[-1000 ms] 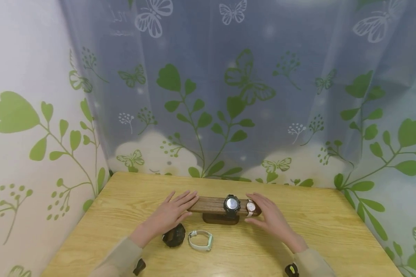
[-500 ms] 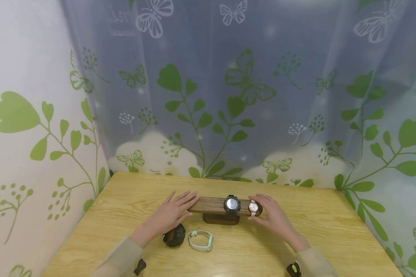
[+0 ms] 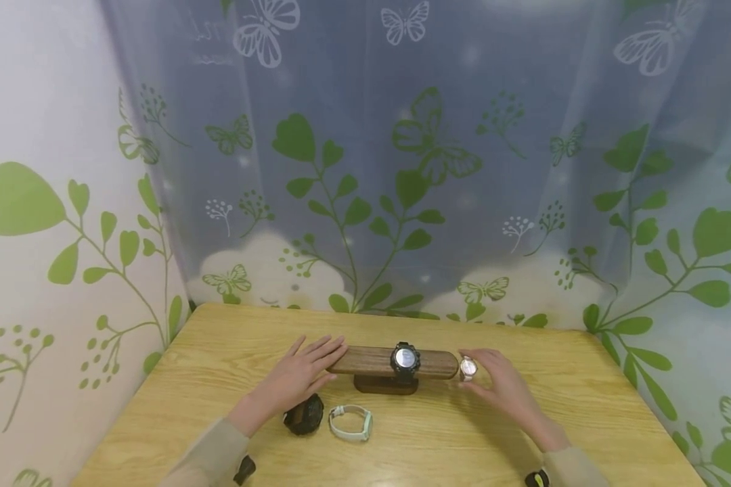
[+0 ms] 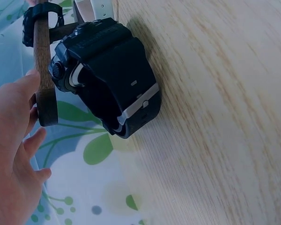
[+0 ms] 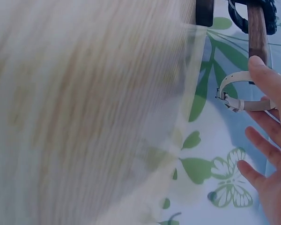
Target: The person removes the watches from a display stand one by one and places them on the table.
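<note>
White-strapped watch, along with the right hand, has shifted to the person's right since the frames taken a second and half a second ago: it sat around the wooden bar then, and now lies just beyond the bar's right end. Left hand shows no clear change, its fingers spread and nearly straight over the left end of the bar. Right hand pinches the watch between thumb and fingers; the right wrist view shows the strap still buckled into a loop, close beside the bar end. From where I stand I cannot tell whether loop and wood touch. Black watch remains around the bar, above the stand's dark base. On the worktop, nearer the person, rest a second, chunky watch and a pale green band. Judgement: step in hand is drawing the buckled loop off endwise. Good practice would be to keep the pull in line with the bar, hold the loop round so the buckle does not snag, and let the left hand's steady pressure counter any tipping of the stand. Clear the rounded end fully before lowering or turning the watch.
</note>
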`<state>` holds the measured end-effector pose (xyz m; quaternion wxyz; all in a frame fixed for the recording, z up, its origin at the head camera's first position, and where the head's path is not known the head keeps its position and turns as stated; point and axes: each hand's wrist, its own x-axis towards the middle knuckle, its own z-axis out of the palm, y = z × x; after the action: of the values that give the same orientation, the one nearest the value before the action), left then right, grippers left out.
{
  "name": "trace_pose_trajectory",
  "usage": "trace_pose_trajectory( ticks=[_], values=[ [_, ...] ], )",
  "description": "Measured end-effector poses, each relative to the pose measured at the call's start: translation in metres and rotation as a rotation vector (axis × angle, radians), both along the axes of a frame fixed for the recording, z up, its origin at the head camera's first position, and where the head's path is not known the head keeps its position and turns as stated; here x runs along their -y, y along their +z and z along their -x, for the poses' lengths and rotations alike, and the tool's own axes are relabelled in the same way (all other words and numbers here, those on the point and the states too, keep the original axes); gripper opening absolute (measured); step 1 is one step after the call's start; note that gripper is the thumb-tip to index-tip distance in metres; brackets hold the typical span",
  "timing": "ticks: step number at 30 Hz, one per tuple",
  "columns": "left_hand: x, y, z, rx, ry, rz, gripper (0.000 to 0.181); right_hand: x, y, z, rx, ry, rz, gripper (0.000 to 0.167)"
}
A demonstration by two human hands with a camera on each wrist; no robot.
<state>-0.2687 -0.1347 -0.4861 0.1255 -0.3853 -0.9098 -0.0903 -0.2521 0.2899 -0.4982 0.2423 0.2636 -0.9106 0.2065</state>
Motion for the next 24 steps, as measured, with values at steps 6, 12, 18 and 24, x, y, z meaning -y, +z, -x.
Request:
trace_pose_trajectory(
  ticks=[6,12,18,24],
  values=[
    [0.000,0.000,-0.001,0.001,0.003,-0.006,0.060,-0.008,0.002,-0.006,-0.068,0.022,-0.032,0.065],
    [-0.001,0.001,-0.002,0.011,0.003,-0.012,0.060,-0.012,0.000,-0.014,-0.109,0.042,-0.055,0.066],
    [-0.001,0.001,-0.001,0.015,0.004,-0.013,0.059,-0.012,-0.003,-0.026,-0.127,0.057,-0.096,0.066],
    [-0.001,0.002,-0.002,0.025,0.005,-0.014,0.061,-0.007,-0.003,-0.036,-0.118,0.076,-0.128,0.066]
  ],
)
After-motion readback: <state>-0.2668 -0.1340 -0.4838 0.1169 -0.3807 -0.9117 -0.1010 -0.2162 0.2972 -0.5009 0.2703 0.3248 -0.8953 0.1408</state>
